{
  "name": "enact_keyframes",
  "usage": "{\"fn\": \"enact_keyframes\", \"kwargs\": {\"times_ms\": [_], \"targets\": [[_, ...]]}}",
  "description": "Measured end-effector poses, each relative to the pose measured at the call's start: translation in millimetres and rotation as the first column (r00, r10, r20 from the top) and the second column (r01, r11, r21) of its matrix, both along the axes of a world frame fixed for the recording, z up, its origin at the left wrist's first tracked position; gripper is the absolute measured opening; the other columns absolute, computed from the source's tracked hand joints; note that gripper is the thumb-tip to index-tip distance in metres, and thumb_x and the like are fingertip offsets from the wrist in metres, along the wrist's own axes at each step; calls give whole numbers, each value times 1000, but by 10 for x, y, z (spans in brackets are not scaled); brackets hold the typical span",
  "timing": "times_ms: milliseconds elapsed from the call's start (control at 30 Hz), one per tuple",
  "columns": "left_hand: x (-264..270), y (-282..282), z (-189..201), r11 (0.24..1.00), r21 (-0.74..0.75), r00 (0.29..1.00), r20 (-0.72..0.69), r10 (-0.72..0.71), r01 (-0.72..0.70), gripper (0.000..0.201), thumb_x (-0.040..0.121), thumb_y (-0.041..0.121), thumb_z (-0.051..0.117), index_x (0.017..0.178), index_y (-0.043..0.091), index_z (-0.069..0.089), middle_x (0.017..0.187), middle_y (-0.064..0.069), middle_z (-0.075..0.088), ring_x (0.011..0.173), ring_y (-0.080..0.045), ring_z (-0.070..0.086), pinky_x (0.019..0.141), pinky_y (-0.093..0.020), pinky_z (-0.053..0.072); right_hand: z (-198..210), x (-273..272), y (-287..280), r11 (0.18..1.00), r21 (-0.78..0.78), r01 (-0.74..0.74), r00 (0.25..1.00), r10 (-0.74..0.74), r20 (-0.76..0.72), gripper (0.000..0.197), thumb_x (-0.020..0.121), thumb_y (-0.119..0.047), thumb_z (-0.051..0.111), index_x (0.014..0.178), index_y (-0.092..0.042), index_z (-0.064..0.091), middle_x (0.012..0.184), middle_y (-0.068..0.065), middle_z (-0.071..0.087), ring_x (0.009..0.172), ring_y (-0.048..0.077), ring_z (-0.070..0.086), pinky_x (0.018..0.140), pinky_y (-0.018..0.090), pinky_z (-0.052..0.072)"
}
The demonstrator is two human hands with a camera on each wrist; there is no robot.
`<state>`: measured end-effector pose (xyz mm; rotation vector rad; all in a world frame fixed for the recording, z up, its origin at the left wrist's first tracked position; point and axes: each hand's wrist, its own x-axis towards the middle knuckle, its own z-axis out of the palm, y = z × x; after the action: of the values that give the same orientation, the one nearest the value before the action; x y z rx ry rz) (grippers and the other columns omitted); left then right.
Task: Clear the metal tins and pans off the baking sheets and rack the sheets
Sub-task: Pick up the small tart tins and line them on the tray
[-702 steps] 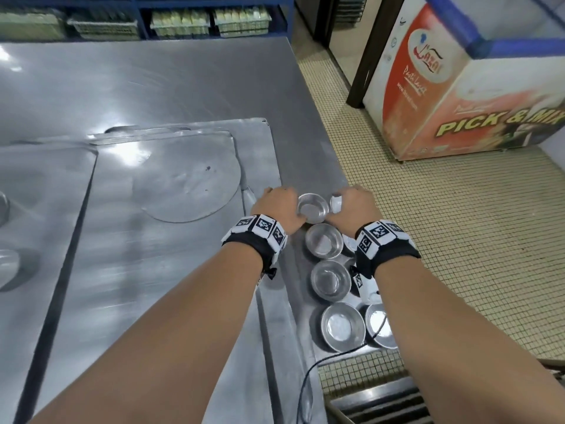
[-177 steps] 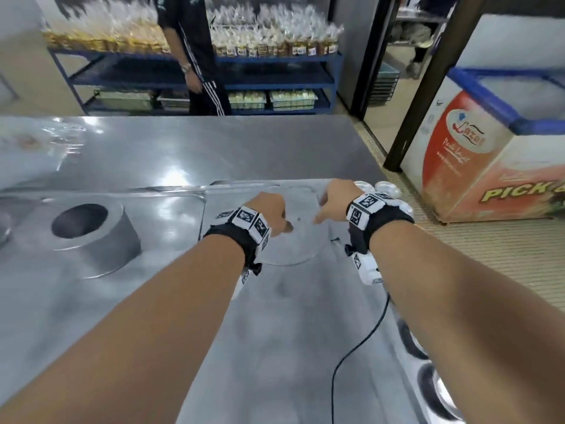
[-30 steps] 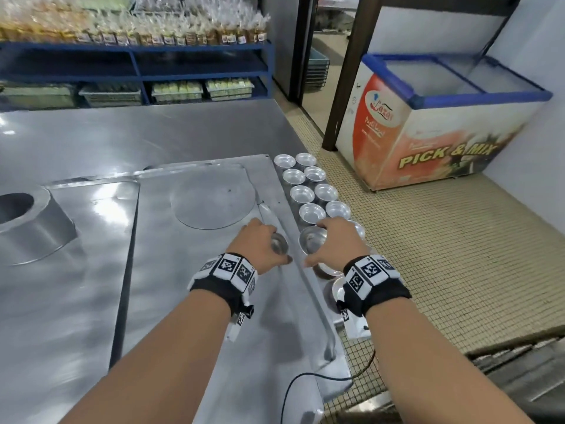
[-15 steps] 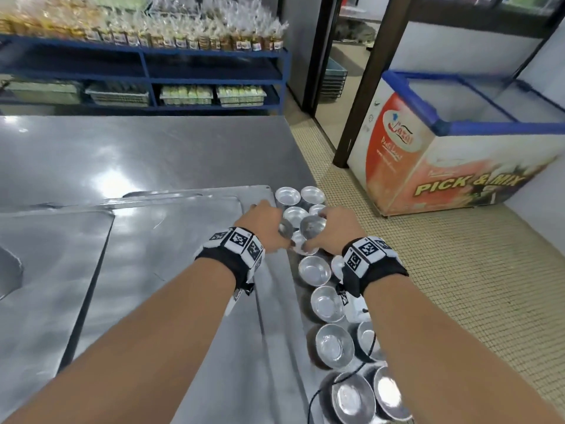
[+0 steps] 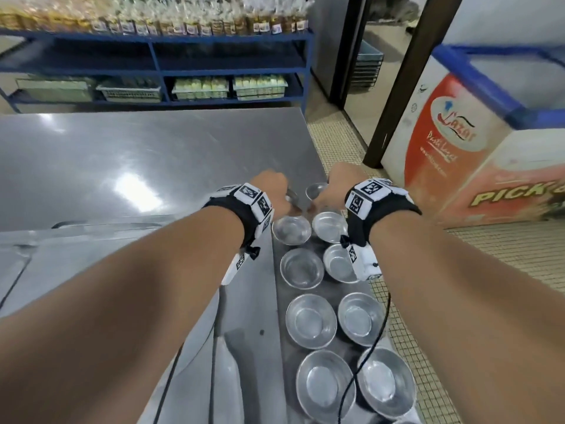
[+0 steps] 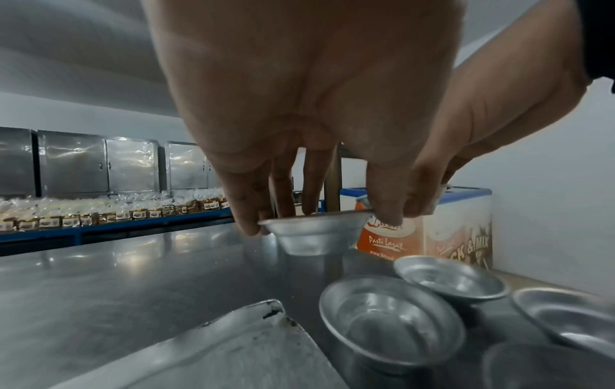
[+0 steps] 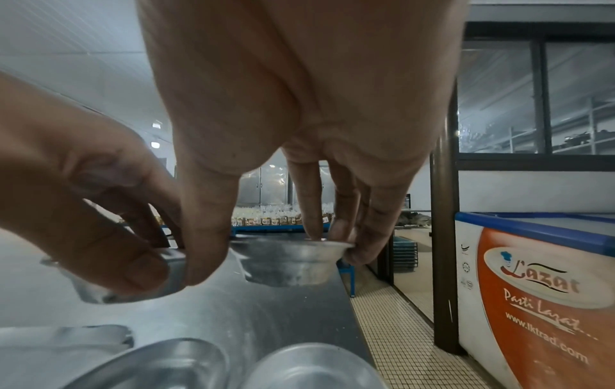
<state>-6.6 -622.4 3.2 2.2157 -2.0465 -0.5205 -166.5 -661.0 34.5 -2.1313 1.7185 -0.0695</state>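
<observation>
Nearest the person, along the right edge of the worktop (image 5: 128, 154), two rows of tins (image 5: 311, 321) run away from the camera in pairs, each upright and close to its neighbour. Left of them lies a baking sheet (image 5: 256, 301), its long edge just beside the inner row; its far corner (image 6: 266, 308) shows in the left wrist view next to a tin.

Half a second ago both hands were over the third pair from the far end, and two tins stood beyond them. Now the hands have moved on past that whole line, to the far end of the rows, nearer the worktop's far right corner.

The left hand (image 5: 270, 191) pinches a tin (image 6: 314, 234) by its rim, fingers on the far side and thumb on the near side; it sits just above the steel (whether its base touches cannot be told). The right hand (image 5: 336, 185) grips another tin (image 7: 292, 260) the same way, fingertips (image 7: 339, 229) on the rim, right beside the left hand's tin and close to the worktop's right edge.

Compared with a second ago, the camera has tipped up, so the blue shelves (image 5: 159, 71) of packets fill the top, and the freezer (image 5: 477, 154) stands on the right, beyond the tiled floor (image 5: 519, 255).
</observation>
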Motion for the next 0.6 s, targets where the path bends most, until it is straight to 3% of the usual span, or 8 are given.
{"fn": "enact_keyframes", "kwargs": {"times_ms": [133, 300, 433, 467, 533, 600], "targets": [[-11, -308, -166, 1000, 12, 1000, -13, 11, -11, 36, 74, 47, 78, 66, 19, 57, 74, -4, 60, 70, -26, 60, 61, -30, 46, -186, 85, -377, 1000, 8, -17, 1000, 17, -17, 46, 61, -46, 87, 71, -16, 54, 68, -3, 56, 58, 13, 53, 47, 24, 33], [3, -494, -372, 1000, 20, 998, -54, 21, -20, 46, 69, 54, 82, 80, 13, 67, 77, -5, 61, 65, -21, 57, 55, -27, 44, -419, 116, -569, 1000, 20, -8, 1000, 9, -30, 41, 68, -41, 85, 72, -13, 55, 72, 1, 60, 58, 14, 55, 48, 24, 34], [21, -519, -530, 999, -15, 997, -57, 47, -47, 40, 76, 49, 78, 87, 13, 67, 92, -8, 62, 77, -25, 62, 64, -31, 48, -565, 154, -615, 999, 38, -14, 998, 16, -56, 43, 68, -40, 85, 87, -9, 62, 82, 4, 66, 68, 19, 62, 58, 27, 47], [22, -516, -548, 998, -28, 997, -62, 50, -52, 41, 76, 52, 75, 87, 14, 66, 94, -8, 62, 80, -26, 63, 67, -32, 48, -596, 162, -618, 1000, 27, -13, 998, 15, -61, 47, 68, -40, 85, 96, -9, 64, 89, 4, 68, 74, 21, 64, 65, 29, 51], [30, -536, -588, 998, -45, 996, -74, 46, -49, 60, 65, 75, 63, 84, 18, 63, 91, -3, 59, 83, -23, 60, 71, -33, 48, -625, 175, -600, 1000, 2, -8, 997, 8, -78, 58, 66, -39, 86, 110, -9, 64, 104, 5, 69, 89, 24, 66, 77, 31, 54], [65, -523, -615, 997, -63, 996, -82, 31, -36, 70, 55, 87, 52, 84, 23, 60, 93, -2, 57, 87, -22, 58, 79, -36, 51, -616, 181, -562, 1000, -6, -1, 996, 0, -91, 69, 60, -43, 90, 114, -10, 62, 108, 5, 68, 95, 24, 65, 79, 30, 54]]}}
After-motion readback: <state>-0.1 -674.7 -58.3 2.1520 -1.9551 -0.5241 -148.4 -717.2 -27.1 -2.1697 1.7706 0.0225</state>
